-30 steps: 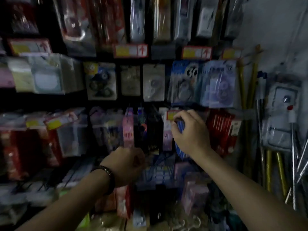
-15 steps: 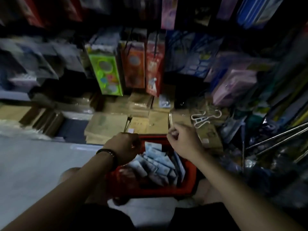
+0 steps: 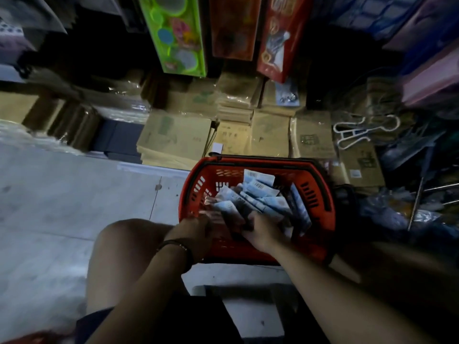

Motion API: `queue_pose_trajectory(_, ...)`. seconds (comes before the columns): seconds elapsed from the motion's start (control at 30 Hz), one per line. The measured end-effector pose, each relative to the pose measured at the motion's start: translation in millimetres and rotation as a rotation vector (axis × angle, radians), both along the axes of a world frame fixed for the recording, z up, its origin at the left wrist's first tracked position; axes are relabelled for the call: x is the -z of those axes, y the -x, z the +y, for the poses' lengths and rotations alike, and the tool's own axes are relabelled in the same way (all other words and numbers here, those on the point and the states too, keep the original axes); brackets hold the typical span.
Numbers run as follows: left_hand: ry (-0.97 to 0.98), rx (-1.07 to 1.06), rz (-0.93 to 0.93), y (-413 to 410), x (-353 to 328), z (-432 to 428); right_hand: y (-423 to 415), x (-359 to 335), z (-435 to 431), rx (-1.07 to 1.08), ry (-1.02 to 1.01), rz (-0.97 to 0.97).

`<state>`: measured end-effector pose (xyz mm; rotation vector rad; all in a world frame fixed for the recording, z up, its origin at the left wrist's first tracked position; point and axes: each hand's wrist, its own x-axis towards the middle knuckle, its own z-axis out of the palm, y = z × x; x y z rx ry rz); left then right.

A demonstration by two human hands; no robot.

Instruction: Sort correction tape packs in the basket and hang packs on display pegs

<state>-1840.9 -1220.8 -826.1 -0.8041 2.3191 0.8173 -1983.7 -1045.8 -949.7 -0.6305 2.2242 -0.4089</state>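
1. Correction tape packs [image 3: 260, 198] lie heaped inside the red basket [image 3: 198, 175].
2. Left hand [image 3: 205, 227] and right hand [image 3: 260, 230], both hands at the basket's near side, touch the packs; blur hides their grip.

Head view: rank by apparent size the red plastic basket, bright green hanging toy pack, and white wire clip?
Red plastic basket, largest
Bright green hanging toy pack, cut off at top
White wire clip, smallest

One head-worn view, looking steeply down from close above: red basket [image 3: 236, 249] around the fingers [image 3: 251, 219], brown paper packs [image 3: 173, 137] beyond them
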Motion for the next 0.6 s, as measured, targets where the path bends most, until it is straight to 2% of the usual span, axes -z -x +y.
queue_pose_trajectory(0.2, -0.071, 0.094, -0.161, -12.7, 24.0, -2.5, -19.5, 24.2, -59.2, 0.134, 0.027, 0.075)
queue_pose_trajectory(0.3, -0.089, 0.069, -0.151, -9.7, 27.7, -7.7, -30.4, 38.3, -75.4, 0.174, 0.106, 0.075)
queue_pose_trajectory(0.43, -0.118, 0.061, -0.149, -5.7, 33.9, -8.9, -38.9, 45.0, -84.9, 0.187, 0.072, 0.040)
queue_pose_trajectory(0.6, -0.128, 0.070, -0.170, -2.1, 33.1, -4.3, -47.8, 65.6, -96.5, 0.127, 0.076, 0.204)
